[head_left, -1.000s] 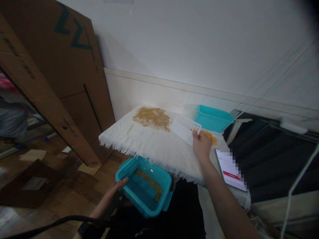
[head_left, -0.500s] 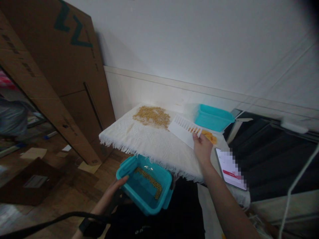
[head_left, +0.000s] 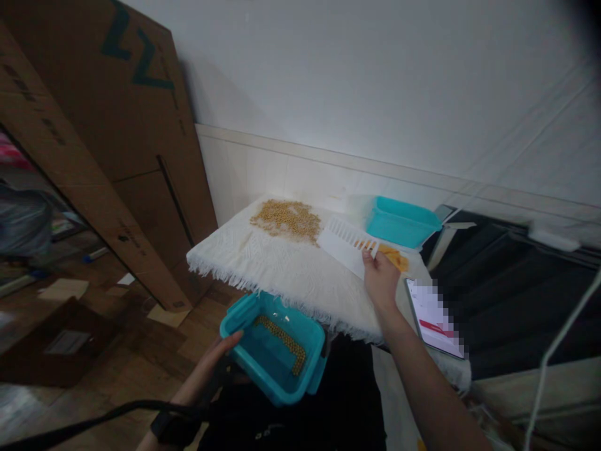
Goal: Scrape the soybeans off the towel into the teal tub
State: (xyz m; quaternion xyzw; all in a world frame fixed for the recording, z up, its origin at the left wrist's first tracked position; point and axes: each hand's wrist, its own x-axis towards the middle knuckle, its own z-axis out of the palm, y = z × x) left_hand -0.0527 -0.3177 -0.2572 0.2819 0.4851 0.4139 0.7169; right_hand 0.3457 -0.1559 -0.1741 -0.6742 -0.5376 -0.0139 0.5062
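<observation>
My left hand grips the left rim of a teal plastic container, thumb over the edge. The container is tilted below the table's front fringe, with a band of soybeans along its inside. In my right hand is a flat white comb-like sheet, pinched at its right end. Its slotted side faces the wall and its left end lies near a spread of loose soybeans on the white cloth. Something orange-yellow lies just behind my right hand.
A second teal container stands at the back right by the wall. A phone with a lit screen lies at the table's right edge. To the left stands a tall cardboard box. A dark strap crosses the lower left.
</observation>
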